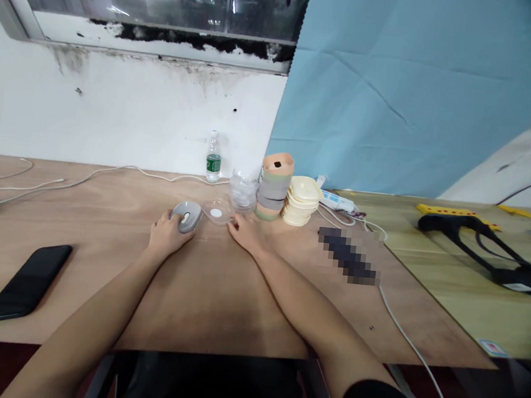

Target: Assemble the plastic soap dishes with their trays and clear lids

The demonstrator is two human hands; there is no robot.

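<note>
- Currently the left hand [167,234] has its grip closed around a grey rounded shell [192,214], holding it low over the desk [199,299], left of centre; whether the shell touches the wood, I cannot tell.
- The shell shows its hollow side, with a finger over the rim and a small pale spot near the middle.
- The right hand [246,233] lies low on the desk, its fingertips at the right edge of a clear plastic lid [226,214]; the grip looks narrow, but whether it pinches the edge, I cannot tell.
- This lid sits between the two hands, just beside the shell, with a round white disc [216,213] in it.
- Behind the right hand stands a stack of clear plastic lids [243,194], and just right of it a tall stack of peach, grey and green shells [273,190].
- Next along is a stack of cream-coloured lids [298,205], with a white power strip [338,201] behind it to the right.
- A clear bottle with a green label [213,163] stands upright near the wall [137,111].
- A black smartphone [27,282] lies flat at the left, well apart from both hands.
- At the right, a dark pixelated object [349,257] lies near a white cable [407,338].
</note>
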